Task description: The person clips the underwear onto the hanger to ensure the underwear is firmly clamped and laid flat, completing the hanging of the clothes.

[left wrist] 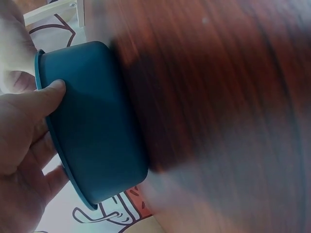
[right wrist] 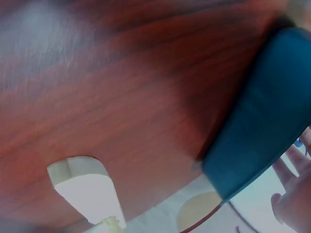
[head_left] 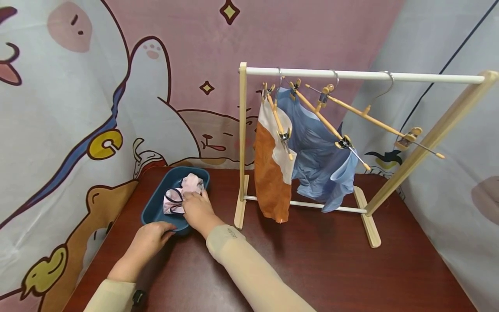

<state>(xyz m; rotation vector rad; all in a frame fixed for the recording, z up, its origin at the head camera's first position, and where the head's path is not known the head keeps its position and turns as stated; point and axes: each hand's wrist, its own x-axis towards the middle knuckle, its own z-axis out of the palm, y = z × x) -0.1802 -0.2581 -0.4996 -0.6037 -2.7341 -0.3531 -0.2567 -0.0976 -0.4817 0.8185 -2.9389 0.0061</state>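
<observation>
A dark blue plastic basin (head_left: 152,203) stands on the table at the left in the head view. Inside lies a crumpled pale pink cloth (head_left: 192,184) with dark trim. My left hand (head_left: 150,242) grips the basin's near rim, and the left wrist view shows the thumb (left wrist: 56,90) pressed on the outer wall with the fingers over the rim. Over the basin, my right hand (head_left: 200,212) reaches in and touches the cloth; its fingertips are partly hidden. In the right wrist view the fingers (right wrist: 294,160) look loosely spread above the rim.
Right of the basin stands a wooden rack (head_left: 243,130) with a white rail (head_left: 304,73). Clip hangers on it carry an orange and beige garment (head_left: 269,169) and a light blue garment (head_left: 315,160). A third clip hanger (head_left: 366,115) hangs farther right. A printed curtain (head_left: 175,86) backs the table (head_left: 312,260).
</observation>
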